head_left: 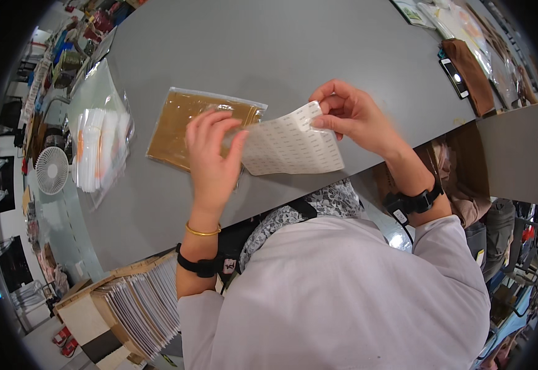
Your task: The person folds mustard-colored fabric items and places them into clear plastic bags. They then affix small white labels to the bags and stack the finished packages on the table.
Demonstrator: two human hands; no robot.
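Observation:
A white sheet of small printed labels [293,145] is held up by its far right corner, pinched between the thumb and fingers of my right hand [358,117]. The sheet bows a little, its lower edge just over the table. Close to its left edge is my left hand [213,148], fingers curved and spread apart, slightly blurred; I see nothing gripped in it. Beneath that hand lies a flat clear plastic bag with something brown folded inside [173,126]. The sheet and my left hand cover part of this bag.
On the grey table [318,49], a clear bag of white packets [99,148] lies at the left. A phone [454,78] and a brown cloth pouch [469,77] are at the far right. A white fan [53,169] stands left; a box of upright cards [136,308] sits at lower left.

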